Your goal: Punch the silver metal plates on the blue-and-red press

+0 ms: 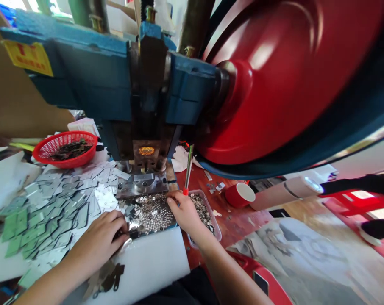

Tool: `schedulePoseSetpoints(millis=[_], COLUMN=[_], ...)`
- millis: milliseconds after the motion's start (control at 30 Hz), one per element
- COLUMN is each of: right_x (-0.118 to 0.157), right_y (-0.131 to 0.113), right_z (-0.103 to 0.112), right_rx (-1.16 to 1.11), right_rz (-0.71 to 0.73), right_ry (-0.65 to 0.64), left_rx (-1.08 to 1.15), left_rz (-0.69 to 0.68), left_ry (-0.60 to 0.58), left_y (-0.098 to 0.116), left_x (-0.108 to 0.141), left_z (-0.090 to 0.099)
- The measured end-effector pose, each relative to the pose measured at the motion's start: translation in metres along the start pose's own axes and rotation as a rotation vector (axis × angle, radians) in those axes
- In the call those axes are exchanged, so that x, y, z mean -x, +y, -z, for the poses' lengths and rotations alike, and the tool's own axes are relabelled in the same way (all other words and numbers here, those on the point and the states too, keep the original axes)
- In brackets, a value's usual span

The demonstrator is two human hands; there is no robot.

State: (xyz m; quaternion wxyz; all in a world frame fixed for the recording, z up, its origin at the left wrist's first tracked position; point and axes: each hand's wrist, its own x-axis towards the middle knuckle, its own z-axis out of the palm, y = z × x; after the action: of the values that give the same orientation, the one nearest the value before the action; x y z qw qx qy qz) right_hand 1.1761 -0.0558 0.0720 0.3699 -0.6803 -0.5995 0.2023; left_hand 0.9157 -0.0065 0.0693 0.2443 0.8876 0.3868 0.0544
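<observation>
My left hand (107, 232) is closed, fingers curled in, beside a bed of small shiny round metal parts (152, 214). At its thumb tip shows a small metal piece with a hole (127, 242), partly hidden by the hand. My right hand (185, 208) is at the right edge of the shiny parts, fingers bent. From it a thin metal rod with a red end (188, 171) points up toward the press; the grip is partly hidden. Just beyond both hands lies the metal die (145, 183) of a blue press (90, 80). Dark flat metal pieces (114, 277) lie below my left wrist.
Many flat metal plates (57, 212) cover the left side, with a red basket (41, 149) of dark parts behind. A clear tub (218, 231) of small parts and a red cup (239, 195) stand right. The large red flywheel (281, 84) overhangs the right. White foam (157, 258) lies in front.
</observation>
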Motion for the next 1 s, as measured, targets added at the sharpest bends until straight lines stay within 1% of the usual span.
schedulePoseSetpoints(millis=[67,133,267,367,433,500,700,833,1000], right_x=[-0.003,-0.009,-0.022,-0.032,-0.035,-0.036,-0.036,-0.037,-0.037], right_y=[0.002,0.002,-0.001,-0.004,-0.004,-0.003,0.002,0.003,0.005], right_z=[0.0,-0.001,-0.009,-0.015,-0.017,-0.018,-0.018,-0.019,-0.019], right_rx=[0.092,0.189,0.362,0.484,0.544,0.567,0.533,0.53,0.529], right_rz=[0.019,0.05,0.164,0.259,0.305,0.329,0.32,0.316,0.322], right_ry=[0.007,0.008,0.006,-0.009,-0.025,-0.039,-0.027,-0.034,-0.032], left_rx=[0.036,0.074,0.086,0.049,0.047,0.067,0.166,0.19,0.237], left_rz=[0.039,0.105,0.214,0.223,0.207,0.191,0.164,0.108,0.125], left_ry=[-0.015,-0.034,-0.043,-0.031,-0.008,0.031,0.219,0.263,0.319], left_y=[-0.003,-0.006,-0.003,0.002,0.003,0.003,-0.007,-0.008,-0.004], left_x=[-0.002,-0.002,-0.002,-0.001,0.0,0.002,0.003,-0.002,-0.008], left_z=[0.001,0.002,0.005,0.008,0.01,0.011,0.003,0.001,0.007])
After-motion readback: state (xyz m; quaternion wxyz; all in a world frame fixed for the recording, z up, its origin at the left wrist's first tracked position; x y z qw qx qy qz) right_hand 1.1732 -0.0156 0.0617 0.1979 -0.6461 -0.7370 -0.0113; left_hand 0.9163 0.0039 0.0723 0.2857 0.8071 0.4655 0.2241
